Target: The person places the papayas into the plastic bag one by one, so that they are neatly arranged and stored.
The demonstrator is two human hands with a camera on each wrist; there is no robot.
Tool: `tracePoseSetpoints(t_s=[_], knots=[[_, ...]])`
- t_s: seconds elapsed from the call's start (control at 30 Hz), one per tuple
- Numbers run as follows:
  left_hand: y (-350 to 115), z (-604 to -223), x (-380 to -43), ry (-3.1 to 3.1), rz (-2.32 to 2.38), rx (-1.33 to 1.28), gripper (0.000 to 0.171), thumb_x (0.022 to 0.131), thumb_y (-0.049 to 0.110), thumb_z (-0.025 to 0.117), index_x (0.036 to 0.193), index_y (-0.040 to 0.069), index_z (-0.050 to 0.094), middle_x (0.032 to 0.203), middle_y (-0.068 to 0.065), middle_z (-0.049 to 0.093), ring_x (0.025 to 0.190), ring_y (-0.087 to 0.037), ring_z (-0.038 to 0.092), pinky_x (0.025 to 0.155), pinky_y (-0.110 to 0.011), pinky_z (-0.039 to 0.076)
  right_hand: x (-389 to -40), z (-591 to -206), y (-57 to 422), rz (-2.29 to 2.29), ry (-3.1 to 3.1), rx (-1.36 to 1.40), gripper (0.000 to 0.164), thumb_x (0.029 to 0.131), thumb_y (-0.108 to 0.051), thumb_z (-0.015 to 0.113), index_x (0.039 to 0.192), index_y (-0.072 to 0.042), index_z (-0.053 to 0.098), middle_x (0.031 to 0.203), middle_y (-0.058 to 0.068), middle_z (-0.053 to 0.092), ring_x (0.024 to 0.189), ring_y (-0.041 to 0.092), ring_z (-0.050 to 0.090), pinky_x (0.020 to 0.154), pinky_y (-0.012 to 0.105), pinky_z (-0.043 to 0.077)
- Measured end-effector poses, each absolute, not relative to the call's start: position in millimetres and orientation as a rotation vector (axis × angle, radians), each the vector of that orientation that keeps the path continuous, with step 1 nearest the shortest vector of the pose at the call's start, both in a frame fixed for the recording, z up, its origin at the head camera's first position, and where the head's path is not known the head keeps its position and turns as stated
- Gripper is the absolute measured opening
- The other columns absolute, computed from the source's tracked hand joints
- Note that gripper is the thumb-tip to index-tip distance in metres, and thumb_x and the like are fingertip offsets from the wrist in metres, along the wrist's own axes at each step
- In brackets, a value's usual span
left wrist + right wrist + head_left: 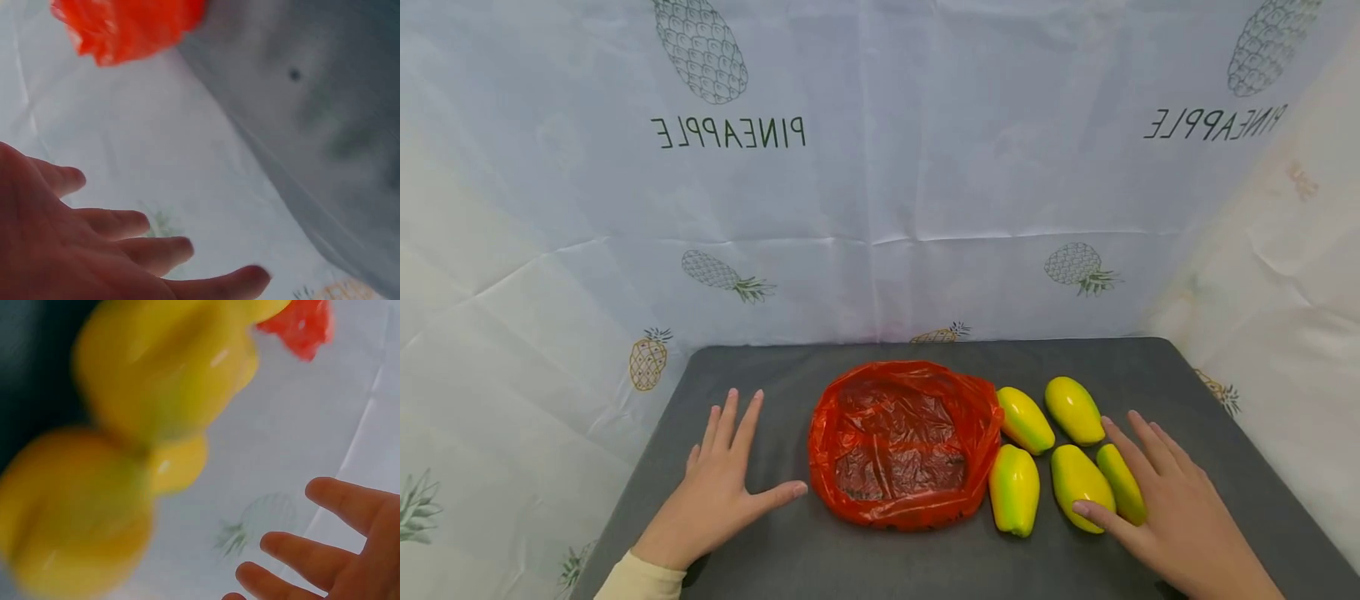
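An orange-red plastic bag [898,512] lies in the middle of the dark table, its mouth spread wide and facing up. Against its right side sit several glossy yellow-green fruits, papaya-like in shape; one [1015,490] stands nearest the bag and another [1073,411] lies farther back. To the left of the bag is my left hand [718,492], fingers spread, thumb tip close to the bag's rim, holding nothing. My right hand [1180,500] is spread at the right, partly covering the rightmost fruit [1122,483]; whether it touches any fruit I cannot tell.
The dark grey tabletop [760,550] has its far edge against a white pineapple-print curtain [880,183]. More of this cloth [490,350] hangs along the left side, and also on the right [1292,275].
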State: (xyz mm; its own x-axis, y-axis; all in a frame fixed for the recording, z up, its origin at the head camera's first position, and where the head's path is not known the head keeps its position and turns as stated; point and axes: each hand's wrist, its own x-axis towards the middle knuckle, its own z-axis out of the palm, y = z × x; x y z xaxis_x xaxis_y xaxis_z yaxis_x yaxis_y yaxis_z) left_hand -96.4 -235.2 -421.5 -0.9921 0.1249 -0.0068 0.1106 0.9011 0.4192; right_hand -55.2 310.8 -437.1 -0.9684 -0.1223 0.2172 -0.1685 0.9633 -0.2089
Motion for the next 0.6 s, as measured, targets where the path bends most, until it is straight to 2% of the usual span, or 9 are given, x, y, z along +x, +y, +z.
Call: tracePoseSetpoints(t_s=[0.13, 0.23, 0.33, 0.4, 0.6], knots=[[-212, -418, -108, 2.936, 0.799, 0.205, 0.122, 0.085, 0.091, 0.06, 0.169, 0.045, -0.015, 0.183, -0.006, -0.011, 0.166, -0.052, 0.011, 0.113, -0.084, 0.035, -58, -428, 279, 0.413, -2.868, 0.307, 0.11, 0.082, -0.069, 0.083, 0.169, -0.021, 0.037, 0.167, 0.025, 0.042, 0.142, 0.054, 0.046, 0.102, 0.079, 0.042], [-197, -415, -117, 2.798, 0.961, 0.195, 0.116, 0.088, 0.09, 0.056, 0.169, 0.045, -0.014, 0.184, -0.002, -0.008, 0.168, -0.045, 0.013, 0.119, -0.078, 0.035, -60, -424, 255, 0.473, -2.892, 0.354, 0.105, 0.086, -0.071, 0.08, 0.169, -0.022, 0.038, 0.166, 0.021, 0.047, 0.142, 0.05, 0.051, 0.104, 0.075, 0.047], [-185, -413, -127, 2.682, 1.07, 0.17, 0.115, 0.092, 0.088, 0.054, 0.171, 0.037, -0.012, 0.184, -0.003, -0.005, 0.169, -0.041, 0.01, 0.126, -0.076, 0.026, -64, -423, 236, 0.513, -2.93, 0.379, 0.099, 0.09, -0.074, 0.073, 0.168, -0.023, 0.04, 0.167, 0.016, 0.048, 0.144, 0.046, 0.054, 0.105, 0.072, 0.051], [-180, -413, -133, 2.641, 1.108, 0.157, 0.118, 0.092, 0.087, 0.054, 0.173, 0.03, -0.01, 0.184, -0.005, -0.001, 0.169, -0.04, 0.011, 0.128, -0.074, 0.024, -66, -424, 227, 0.523, -2.951, 0.373, 0.096, 0.091, -0.076, 0.069, 0.167, -0.024, 0.042, 0.167, 0.014, 0.048, 0.146, 0.044, 0.054, 0.106, 0.07, 0.052], [-171, -418, -147, 2.587, 1.2, 0.072, 0.124, 0.09, 0.083, 0.063, 0.175, 0.019, 0.001, 0.182, -0.013, 0.016, 0.163, -0.045, 0.032, 0.122, -0.071, 0.037, -69, -428, 214, 0.497, -3.0, 0.32, 0.093, 0.094, -0.079, 0.062, 0.165, -0.022, 0.045, 0.165, 0.015, 0.052, 0.142, 0.046, 0.058, 0.108, 0.07, 0.051]])
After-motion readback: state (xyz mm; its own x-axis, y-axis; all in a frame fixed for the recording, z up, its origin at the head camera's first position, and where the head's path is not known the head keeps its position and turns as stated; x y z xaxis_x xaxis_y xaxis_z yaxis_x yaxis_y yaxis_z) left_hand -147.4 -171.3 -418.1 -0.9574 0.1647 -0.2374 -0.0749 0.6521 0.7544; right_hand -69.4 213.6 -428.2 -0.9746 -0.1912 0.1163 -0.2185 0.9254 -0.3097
